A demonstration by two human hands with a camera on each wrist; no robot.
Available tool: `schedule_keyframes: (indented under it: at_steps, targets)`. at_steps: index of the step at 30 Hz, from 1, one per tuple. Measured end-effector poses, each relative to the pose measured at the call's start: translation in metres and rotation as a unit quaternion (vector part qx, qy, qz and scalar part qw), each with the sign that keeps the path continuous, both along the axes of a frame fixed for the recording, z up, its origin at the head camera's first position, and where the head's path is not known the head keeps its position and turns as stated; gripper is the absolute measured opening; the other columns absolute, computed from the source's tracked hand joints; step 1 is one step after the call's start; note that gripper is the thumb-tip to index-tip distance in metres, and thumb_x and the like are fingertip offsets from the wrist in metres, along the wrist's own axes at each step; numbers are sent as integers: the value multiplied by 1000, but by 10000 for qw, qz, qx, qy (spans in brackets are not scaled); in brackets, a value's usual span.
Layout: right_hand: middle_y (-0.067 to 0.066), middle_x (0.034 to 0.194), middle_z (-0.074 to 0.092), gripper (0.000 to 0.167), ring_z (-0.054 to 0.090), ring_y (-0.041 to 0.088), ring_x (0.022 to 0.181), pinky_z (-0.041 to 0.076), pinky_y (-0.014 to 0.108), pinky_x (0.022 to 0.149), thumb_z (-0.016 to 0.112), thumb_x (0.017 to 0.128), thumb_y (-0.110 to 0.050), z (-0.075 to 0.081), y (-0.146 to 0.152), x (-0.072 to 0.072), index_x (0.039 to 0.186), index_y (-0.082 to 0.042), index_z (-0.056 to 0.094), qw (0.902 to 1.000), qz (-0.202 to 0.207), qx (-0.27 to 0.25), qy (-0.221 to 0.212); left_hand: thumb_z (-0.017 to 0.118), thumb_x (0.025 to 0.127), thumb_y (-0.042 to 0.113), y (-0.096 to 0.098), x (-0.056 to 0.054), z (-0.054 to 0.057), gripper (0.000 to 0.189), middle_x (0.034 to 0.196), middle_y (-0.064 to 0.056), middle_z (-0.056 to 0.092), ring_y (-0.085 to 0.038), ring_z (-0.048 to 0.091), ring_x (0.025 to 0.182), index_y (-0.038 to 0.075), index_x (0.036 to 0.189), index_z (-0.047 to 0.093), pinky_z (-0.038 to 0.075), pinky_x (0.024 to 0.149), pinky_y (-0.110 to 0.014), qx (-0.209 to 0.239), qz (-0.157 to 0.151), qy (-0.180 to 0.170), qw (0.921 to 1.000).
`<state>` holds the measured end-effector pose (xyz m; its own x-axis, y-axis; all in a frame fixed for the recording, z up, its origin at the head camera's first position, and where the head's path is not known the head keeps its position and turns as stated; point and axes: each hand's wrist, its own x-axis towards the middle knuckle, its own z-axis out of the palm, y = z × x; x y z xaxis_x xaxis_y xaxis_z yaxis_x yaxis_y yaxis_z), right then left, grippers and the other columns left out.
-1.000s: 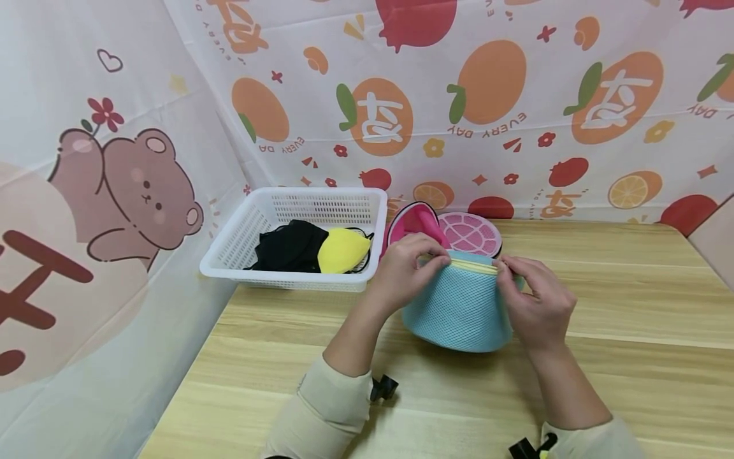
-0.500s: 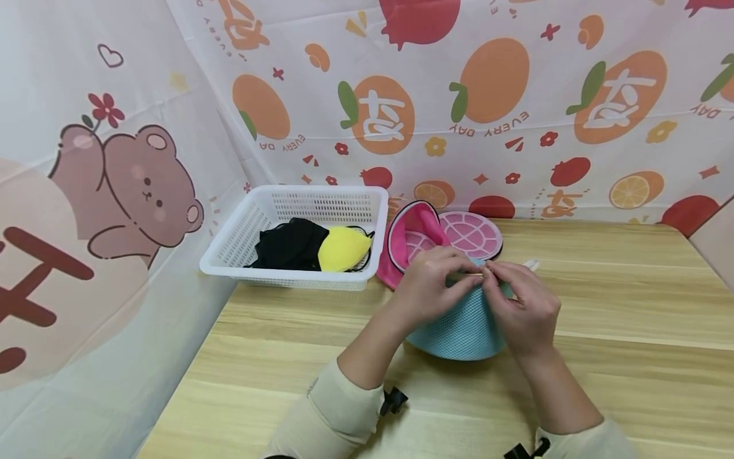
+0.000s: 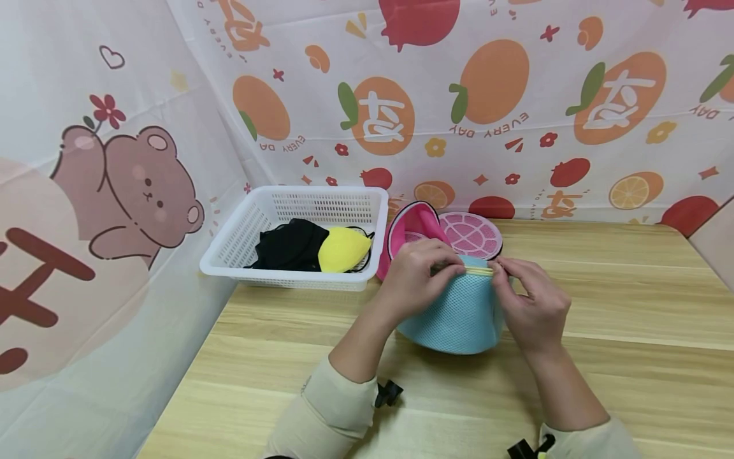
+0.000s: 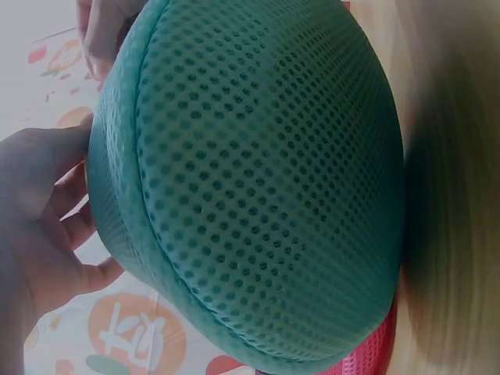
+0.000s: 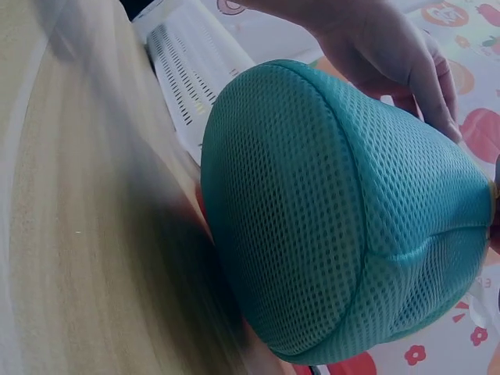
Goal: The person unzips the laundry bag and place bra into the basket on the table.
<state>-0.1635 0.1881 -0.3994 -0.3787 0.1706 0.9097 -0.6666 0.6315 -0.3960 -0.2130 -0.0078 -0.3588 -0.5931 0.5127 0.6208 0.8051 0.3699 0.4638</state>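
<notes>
A turquoise mesh laundry bag [image 3: 455,322] with a yellow zipper [image 3: 479,271] along its top is held up between my hands, over the table. My left hand [image 3: 417,280] pinches the zipper edge at its left side. Thumb and fingers of my right hand [image 3: 533,303] pinch the right part of the same edge. A short stretch of zipper shows between the two hands. The round mesh base of the bag [image 4: 266,180] fills much of the left wrist view. From the right wrist, the bag [image 5: 289,211] narrows toward the zipped top.
Behind the bag stands a pink mesh laundry bag [image 3: 414,220], its round lid [image 3: 471,234] folded back. To the left, a white plastic basket [image 3: 229,273] holds a black garment [image 3: 292,245] and a yellow bra cup [image 3: 343,250]. Wooden tabletop [image 3: 648,357] extends rightward; printed cloths hang around it.
My hands came together at the zipper half a second ago and have since drawn apart, with the right hand shifting right. The yellow zipper shows again between them. Basket and pink bag stay put.
</notes>
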Motion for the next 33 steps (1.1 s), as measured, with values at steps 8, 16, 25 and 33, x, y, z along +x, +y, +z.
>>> schedule_keyframes:
  at_steps: [8, 16, 25, 33]
  targets:
    - [20, 92, 76, 26, 74, 35, 82, 51, 14, 87, 81, 74, 12, 2, 3, 0, 99, 7, 78, 9997, -140, -144, -113, 82, 87, 19, -5, -1, 3, 18, 97, 1, 73, -12, 64, 96, 10, 102, 79, 47, 95, -28, -69, 188, -170, 9997]
    - [20, 92, 76, 29, 73, 34, 82, 52, 14, 86, 82, 72, 16, 2, 4, -1, 99, 7, 78, 9995, -102, -247, -186, 81, 88, 19, -7, 0, 4, 18, 98, 1, 73, -12, 62, 97, 10, 103, 79, 51, 90, -22, -80, 229, -424, 9988]
    - [16, 95, 76, 32, 73, 12, 91, 51, 15, 89, 83, 70, 15, 4, 13, 0, 100, 6, 77, 9988, 277, 140, -375, 75, 93, 17, -7, 0, 6, 18, 103, -1, 72, -12, 61, 98, 9, 109, 77, 53, 85, -20, -423, -440, -1276, 9900]
    - [15, 93, 76, 29, 74, 17, 92, 50, 13, 87, 85, 73, 11, 6, 20, -1, 100, 3, 78, 9955, 152, 116, -924, 71, 96, 20, -6, 1, 8, 14, 98, 2, 70, -11, 59, 91, 12, 107, 74, 50, 82, -19, -1269, -352, -1449, 9806]
